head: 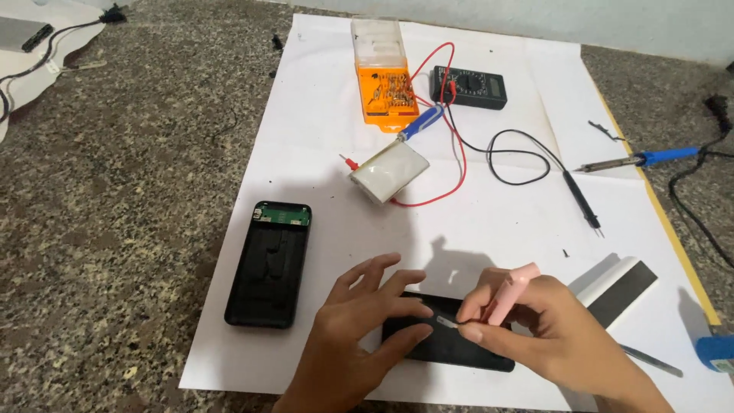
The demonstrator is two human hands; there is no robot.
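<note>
white paper on granite surface (pixel 115 191); our left hand (pixel 359 321) flat, pinning black cover (pixel 451 348); right hand (pixel 535 321) gripping pink knife (pixel 508 294); blade could slip, cutting fingers.

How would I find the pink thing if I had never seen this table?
Look at the big white paper sheet on the speckled stone counter, then down to its near edge where two hands meet over a flat black cover. The right hand grips the pink utility knife, the only pink item there.

Light was soft and even, from above and behind the hands (pixel 459 336), casting faint shadows ahead of them on the paper (pixel 489 222); focus slightly soft, no glare.
</note>
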